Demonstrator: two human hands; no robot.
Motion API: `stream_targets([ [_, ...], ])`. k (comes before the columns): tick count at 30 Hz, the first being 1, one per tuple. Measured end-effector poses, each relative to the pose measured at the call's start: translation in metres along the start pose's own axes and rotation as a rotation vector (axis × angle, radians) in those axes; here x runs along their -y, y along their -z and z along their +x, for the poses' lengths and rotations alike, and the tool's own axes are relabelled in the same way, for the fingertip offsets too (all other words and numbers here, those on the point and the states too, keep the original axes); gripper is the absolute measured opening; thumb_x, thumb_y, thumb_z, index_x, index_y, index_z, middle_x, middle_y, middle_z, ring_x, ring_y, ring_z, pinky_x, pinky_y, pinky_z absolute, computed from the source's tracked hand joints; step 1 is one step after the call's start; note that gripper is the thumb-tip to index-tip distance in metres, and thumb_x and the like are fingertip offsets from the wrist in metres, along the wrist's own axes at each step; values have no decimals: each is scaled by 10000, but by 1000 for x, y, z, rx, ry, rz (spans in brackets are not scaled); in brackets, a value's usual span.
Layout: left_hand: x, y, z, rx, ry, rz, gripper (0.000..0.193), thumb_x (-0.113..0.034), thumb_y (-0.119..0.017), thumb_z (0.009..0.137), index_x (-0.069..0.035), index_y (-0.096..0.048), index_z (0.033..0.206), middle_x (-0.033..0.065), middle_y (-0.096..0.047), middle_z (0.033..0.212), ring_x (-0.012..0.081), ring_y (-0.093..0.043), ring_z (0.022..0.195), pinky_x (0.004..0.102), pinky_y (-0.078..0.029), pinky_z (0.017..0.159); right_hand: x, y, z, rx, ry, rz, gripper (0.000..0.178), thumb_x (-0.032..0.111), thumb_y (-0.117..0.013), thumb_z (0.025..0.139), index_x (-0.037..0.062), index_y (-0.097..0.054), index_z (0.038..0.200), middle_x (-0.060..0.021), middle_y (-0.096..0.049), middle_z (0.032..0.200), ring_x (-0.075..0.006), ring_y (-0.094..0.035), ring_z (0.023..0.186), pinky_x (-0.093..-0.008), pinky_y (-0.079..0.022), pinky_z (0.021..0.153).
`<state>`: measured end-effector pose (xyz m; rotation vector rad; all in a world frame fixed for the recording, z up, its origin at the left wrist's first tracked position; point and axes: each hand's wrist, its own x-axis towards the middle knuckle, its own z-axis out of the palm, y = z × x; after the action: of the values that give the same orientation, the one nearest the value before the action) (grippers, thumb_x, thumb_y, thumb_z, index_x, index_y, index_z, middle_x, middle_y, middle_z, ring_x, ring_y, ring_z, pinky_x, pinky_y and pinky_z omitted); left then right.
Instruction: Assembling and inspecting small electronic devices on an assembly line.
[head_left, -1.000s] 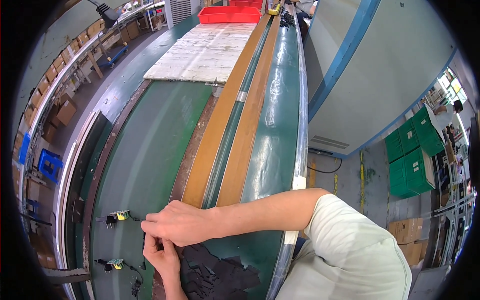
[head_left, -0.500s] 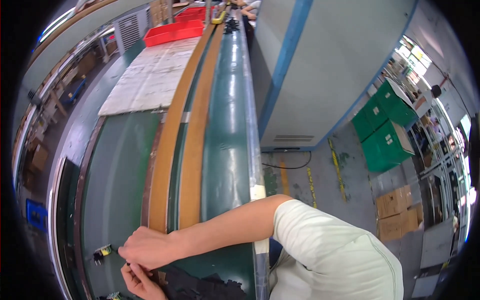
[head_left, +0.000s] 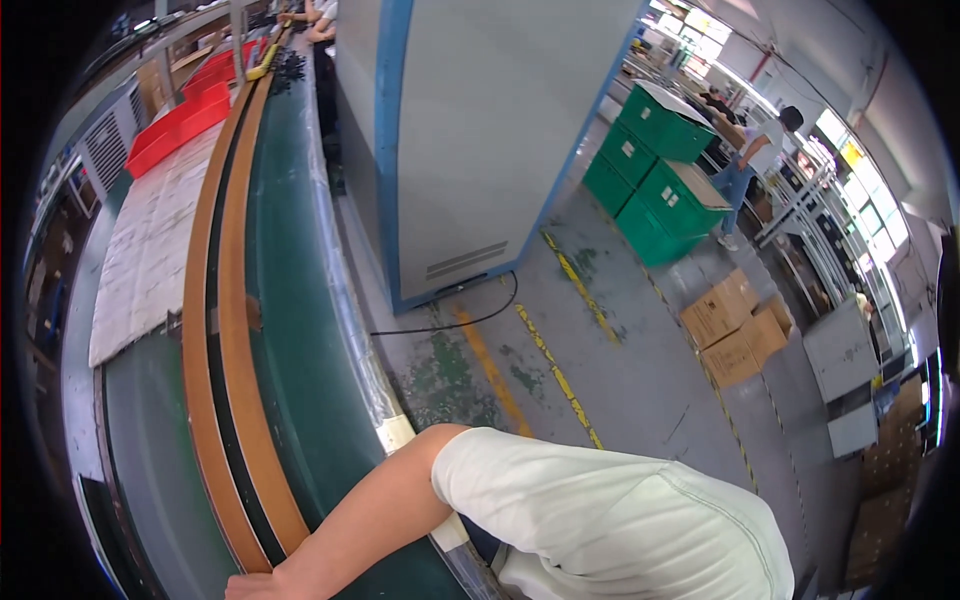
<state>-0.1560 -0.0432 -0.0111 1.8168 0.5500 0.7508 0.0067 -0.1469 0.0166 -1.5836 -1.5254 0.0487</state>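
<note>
My right arm in a white sleeve reaches down across the green bench top (head_left: pixel 310 420). Only the back and wrist of my right hand (head_left: pixel 258 584) show at the lower edge, beside the near end of two long brown strips (head_left: pixel 232 300) with a dark gap between them. Its fingers are cut off by the edge of the picture, so whatever they touch or hold is hidden. My left hand is out of sight.
Red trays (head_left: pixel 180 125) stand at the far left near a white padded sheet (head_left: pixel 150 240). A tall grey cabinet (head_left: pixel 480 150) rises right of the bench. Farther right are green crates (head_left: pixel 660 215), cardboard boxes (head_left: pixel 735 335) and a walking person (head_left: pixel 755 150).
The view has swung to the right, so the bench has shifted left and down. My left hand, the small circuit boards and the black pieces have left the picture; my right hand is mostly cut off.
</note>
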Motion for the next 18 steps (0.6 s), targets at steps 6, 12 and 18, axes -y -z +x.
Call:
stream_targets([
  [6,-32,-26,-10,80,56,-26,825,-822,-506,967,-39,-612,1207,142,-681,833,274,-646,629,378,-515,502,0,-1,2,-1,12,5,178,234,-678,889,60,-699,915,-212,-746,808,-431,-752,805,-558,-565,665],
  [12,-1,-5,-4,210,1,-206,634,-661,-449,1066,-56,-611,1163,114,-658,830,218,-623,599,321,-476,488,-2,-3,2,-26,97,124,179,261,-671,905,89,-707,939,-197,-746,856,-425,-735,837,-570,-556,695],
  [18,-9,7,-1,208,111,-273,689,-730,-441,1029,-83,-619,1182,109,-647,829,233,-648,639,331,-482,506,8,-7,8,-29,161,165,185,284,-654,935,107,-707,944,-185,-745,909,-414,-726,876,-570,-549,716],
])
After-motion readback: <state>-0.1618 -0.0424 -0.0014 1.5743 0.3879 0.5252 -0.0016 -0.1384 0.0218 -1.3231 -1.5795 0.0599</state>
